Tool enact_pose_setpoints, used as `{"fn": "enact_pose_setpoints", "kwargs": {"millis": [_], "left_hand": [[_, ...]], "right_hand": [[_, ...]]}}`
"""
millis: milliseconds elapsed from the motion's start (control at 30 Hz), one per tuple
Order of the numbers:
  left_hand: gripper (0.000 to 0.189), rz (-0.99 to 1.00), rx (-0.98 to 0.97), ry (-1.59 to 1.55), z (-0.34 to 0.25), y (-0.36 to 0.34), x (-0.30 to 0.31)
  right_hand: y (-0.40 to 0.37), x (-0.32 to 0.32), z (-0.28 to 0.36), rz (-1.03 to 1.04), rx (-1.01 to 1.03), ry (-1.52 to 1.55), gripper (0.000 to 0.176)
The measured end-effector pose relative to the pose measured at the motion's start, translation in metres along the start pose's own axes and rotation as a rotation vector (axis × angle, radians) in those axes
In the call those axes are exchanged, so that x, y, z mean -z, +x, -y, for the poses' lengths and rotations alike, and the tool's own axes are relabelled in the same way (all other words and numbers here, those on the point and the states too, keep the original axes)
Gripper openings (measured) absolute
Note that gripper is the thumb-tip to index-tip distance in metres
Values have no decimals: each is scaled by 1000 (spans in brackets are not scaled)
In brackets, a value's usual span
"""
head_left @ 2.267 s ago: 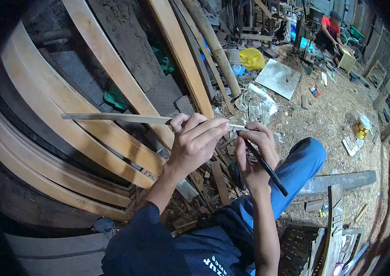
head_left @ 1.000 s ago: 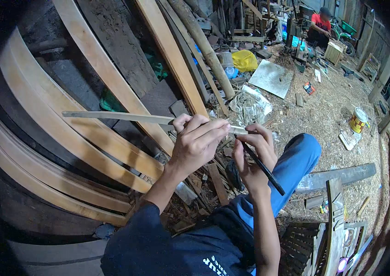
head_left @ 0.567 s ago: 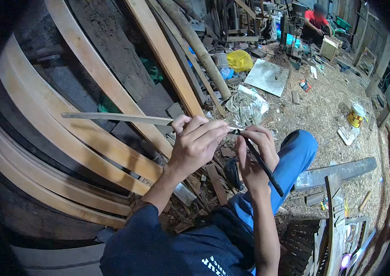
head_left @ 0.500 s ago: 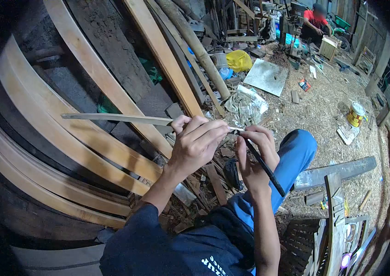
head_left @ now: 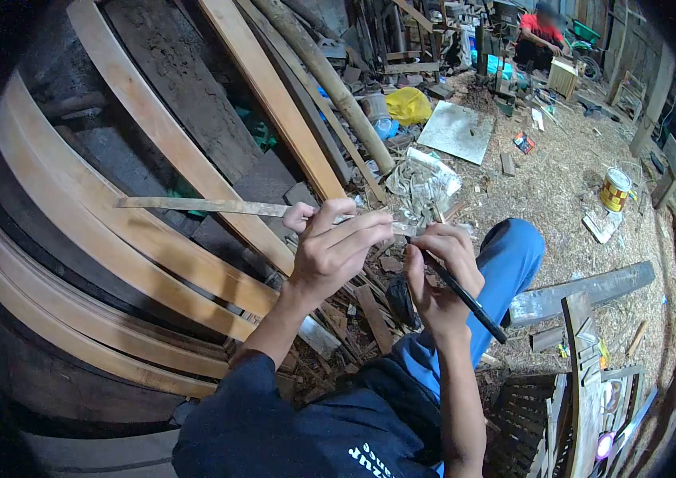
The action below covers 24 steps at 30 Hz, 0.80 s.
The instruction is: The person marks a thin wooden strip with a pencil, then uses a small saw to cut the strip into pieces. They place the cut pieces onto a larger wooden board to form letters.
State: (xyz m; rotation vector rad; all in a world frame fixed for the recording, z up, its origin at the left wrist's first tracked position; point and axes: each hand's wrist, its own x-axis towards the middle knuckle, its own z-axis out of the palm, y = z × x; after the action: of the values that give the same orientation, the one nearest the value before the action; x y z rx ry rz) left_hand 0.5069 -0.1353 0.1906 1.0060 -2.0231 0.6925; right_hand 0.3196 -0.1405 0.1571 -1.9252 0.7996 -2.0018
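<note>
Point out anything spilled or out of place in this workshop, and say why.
Pale shavings lie strewn around the yellow-labelled can, and crumpled whitish material lies near the panel: both look like loose litter.

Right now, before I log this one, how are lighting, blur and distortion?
Head view: fisheye curvature, black corners; head view: shadows fall on the pale boards, a small pinkish light glares at lower right; head view: hands reasonably sharp, far person's head blurred.
</note>
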Motion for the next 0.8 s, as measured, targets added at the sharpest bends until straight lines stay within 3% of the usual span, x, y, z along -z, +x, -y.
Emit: {"fn": "enact_pose_setpoints", "kwargs": {"millis": [800], "left_hand": [[29,94,18,-135,-10,5,-5]], "right_hand": [[-7,14,-3,-6,-42,-46,16]]}}
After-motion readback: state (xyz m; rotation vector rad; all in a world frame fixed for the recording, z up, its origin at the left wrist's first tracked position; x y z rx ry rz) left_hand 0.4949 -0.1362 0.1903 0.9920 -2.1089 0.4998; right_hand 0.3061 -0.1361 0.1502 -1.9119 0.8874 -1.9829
